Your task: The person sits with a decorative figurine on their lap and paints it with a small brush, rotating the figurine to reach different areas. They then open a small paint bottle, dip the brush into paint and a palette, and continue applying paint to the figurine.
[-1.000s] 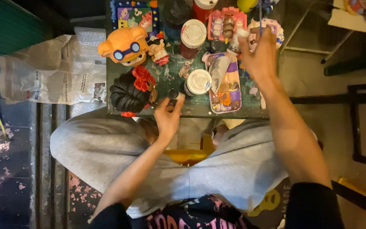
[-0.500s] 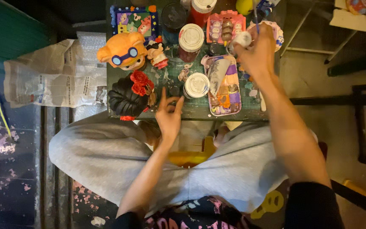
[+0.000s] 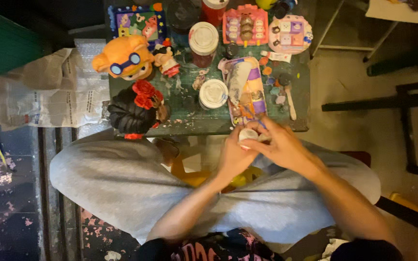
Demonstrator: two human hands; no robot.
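**Both hands on a small pot**

The left hand [image 3: 235, 154] cups a small white pot [image 3: 247, 135] at the bench [image 3: 189, 126] edge, steadying it; the right hand [image 3: 279, 147] closes over its top. A palette [image 3: 247, 92] lies just beyond, within reach.

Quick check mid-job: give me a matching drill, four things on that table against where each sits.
Things:
1 orange figure
2 black-haired figure
3 round pink palette
4 small white pot

Places:
A far right of the table
B held between both hands
C near left corner
D left side, behind the black-haired one

Pairs: 1-D, 2-C, 3-A, 4-B
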